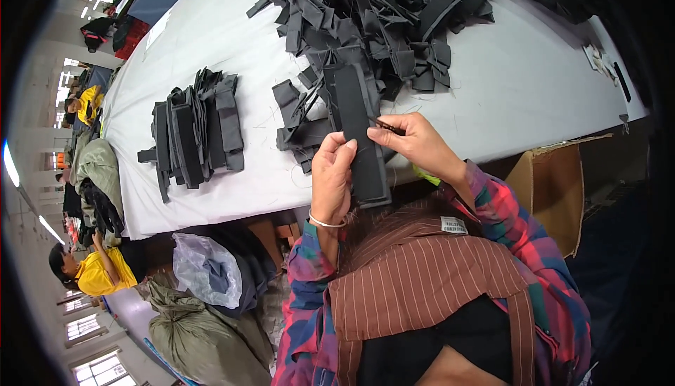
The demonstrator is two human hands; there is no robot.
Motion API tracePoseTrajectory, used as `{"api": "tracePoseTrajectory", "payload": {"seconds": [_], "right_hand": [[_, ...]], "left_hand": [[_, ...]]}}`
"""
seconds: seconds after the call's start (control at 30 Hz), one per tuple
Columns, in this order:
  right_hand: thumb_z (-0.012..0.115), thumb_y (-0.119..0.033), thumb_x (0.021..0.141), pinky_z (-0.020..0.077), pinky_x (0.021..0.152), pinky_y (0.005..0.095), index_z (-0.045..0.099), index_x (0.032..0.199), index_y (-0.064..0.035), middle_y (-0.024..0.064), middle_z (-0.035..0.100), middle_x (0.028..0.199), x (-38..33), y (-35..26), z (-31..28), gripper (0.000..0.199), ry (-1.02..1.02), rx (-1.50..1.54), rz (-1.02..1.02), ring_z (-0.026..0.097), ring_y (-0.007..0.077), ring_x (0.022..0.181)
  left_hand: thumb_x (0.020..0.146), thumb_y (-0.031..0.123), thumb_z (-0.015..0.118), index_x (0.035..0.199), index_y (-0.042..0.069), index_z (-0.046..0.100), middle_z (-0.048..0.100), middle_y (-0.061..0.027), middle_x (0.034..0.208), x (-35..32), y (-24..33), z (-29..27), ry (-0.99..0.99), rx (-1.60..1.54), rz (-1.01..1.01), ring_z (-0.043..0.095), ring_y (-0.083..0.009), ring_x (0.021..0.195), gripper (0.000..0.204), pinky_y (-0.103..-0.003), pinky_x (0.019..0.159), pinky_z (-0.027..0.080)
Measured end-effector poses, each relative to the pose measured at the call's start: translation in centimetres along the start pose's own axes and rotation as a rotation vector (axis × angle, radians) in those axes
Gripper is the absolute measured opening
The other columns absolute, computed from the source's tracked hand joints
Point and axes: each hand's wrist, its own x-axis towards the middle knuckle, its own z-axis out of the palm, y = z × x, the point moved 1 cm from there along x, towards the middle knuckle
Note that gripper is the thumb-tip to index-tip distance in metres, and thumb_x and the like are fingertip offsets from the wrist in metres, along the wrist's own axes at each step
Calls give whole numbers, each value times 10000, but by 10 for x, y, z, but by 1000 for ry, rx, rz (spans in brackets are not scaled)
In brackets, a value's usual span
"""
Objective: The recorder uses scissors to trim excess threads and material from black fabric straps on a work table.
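Over the table's near edge, a long dark grey fabric strip [356, 115] is pinched by my left hand [332, 175], thumb on top and fingers folded. My right hand [420, 145] is closed around a small dark tool, likely thread snips [391, 127], its tip at the strip's right edge. The snips' blades are mostly hidden by fingers and fabric. The strip's upper end lies by a large tangled heap of similar dark grey pieces [373, 13]. To the left sits a neater stack of strips [193, 129], apart from both hands.
White cloth covers the table [274, 196]. A cardboard box [555, 182] stands below its edge at right. At lower left are a clear plastic bag [207, 270] and an olive sack [211, 340]. People in yellow shirts [105, 271] are at far left.
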Motion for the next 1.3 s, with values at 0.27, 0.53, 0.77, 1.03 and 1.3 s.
{"api": "tracePoseTrajectory", "payload": {"seconds": [0.27, 0.53, 0.77, 1.03, 1.3], "right_hand": [[663, -181, 883, 473, 803, 278, 657, 1086, -5, 63, 681, 993, -25, -33, -16, 268, 166, -329, -288, 601, 126, 897], [701, -170, 794, 445, 639, 352, 683, 1014, -112, 30, 625, 796, -18, -33, -24, 228, 238, -1012, -566, 581, 243, 740], [651, -275, 828, 464, 628, 397, 706, 905, -112, 74, 664, 757, -6, -20, -11, 189, 206, -919, -384, 633, 295, 715], [649, -268, 825, 470, 587, 405, 707, 838, -100, 95, 664, 687, -4, -22, -2, 178, 95, -1034, -190, 635, 299, 650], [672, -249, 815, 456, 565, 350, 697, 839, -83, 76, 654, 667, -16, -23, -8, 169, -38, -612, -196, 623, 237, 602]], "left_hand": [[923, 23, 522, 1081, 15, 502, 667, -59, 895, -34, 13, -14, -8, 206, -27, 627, -92, 744, 160, -214, 649, 511], [815, 17, 625, 1115, -27, 540, 418, 13, 666, -43, -5, -33, -125, 693, 17, 377, -51, 606, 315, -218, 546, 359], [814, 30, 627, 1155, -7, 547, 466, -5, 665, -43, -2, -33, -133, 753, 40, 403, -67, 578, 353, -236, 534, 378], [789, 38, 634, 1137, 14, 566, 484, -75, 648, -46, 9, -18, -100, 960, 89, 425, -119, 538, 356, -271, 518, 393], [813, 34, 618, 1152, -21, 549, 581, -88, 739, -43, 1, -25, -98, 920, 84, 528, -119, 595, 350, -264, 565, 456]]}}
